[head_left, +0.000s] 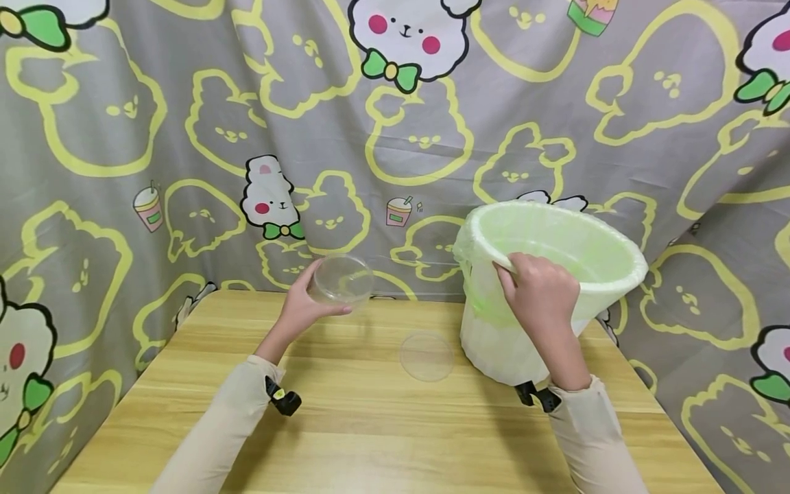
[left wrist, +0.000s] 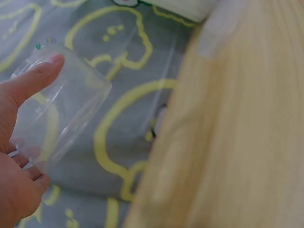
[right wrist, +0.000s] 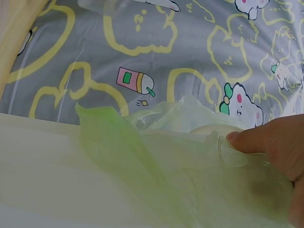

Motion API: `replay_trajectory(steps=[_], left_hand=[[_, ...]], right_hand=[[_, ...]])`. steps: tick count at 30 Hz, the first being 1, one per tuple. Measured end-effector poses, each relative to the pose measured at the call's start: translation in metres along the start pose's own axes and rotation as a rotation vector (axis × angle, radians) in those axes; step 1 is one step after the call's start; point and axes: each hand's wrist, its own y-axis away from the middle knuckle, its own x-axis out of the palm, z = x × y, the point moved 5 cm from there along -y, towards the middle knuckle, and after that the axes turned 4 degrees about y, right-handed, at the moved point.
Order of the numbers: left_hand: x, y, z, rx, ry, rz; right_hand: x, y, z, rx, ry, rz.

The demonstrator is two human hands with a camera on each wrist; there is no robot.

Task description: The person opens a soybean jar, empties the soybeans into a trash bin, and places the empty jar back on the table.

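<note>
My left hand (head_left: 306, 300) grips a clear plastic tub (head_left: 343, 280), held above the table's far edge with fingers and thumb around its side. In the left wrist view the tub (left wrist: 66, 104) is see-through, and no contents show in it. My right hand (head_left: 543, 295) holds the near rim of a white trash bin (head_left: 494, 343). A thin green bag (head_left: 543, 237) lines the bin and folds over its rim. The bin leans to the right. In the right wrist view, the thumb presses on the bag (right wrist: 180, 161) at the rim.
A clear round lid (head_left: 426, 356) lies flat on the wooden table (head_left: 370, 425), between the tub and the bin. Behind the table hangs a grey curtain (head_left: 345, 144) with cartoon prints. Small black devices (head_left: 284, 398) are strapped to both wrists.
</note>
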Motion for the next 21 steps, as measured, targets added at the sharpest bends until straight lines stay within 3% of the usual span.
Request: replay_trajectory(steps=[5, 11, 21], left_hand=[[-0.003, 0.009, 0.027, -0.086, -0.017, 0.014], [-0.005, 0.02, 0.048, -0.138, -0.035, 0.045], [-0.005, 0.027, 0.064, -0.152, -0.033, 0.067]], right_hand=[[0.0, 0.0, -0.001, 0.002, 0.001, -0.008], [0.0, 0.001, -0.001, 0.001, -0.002, -0.018], [-0.001, 0.001, 0.001, -0.002, -0.009, -0.039]])
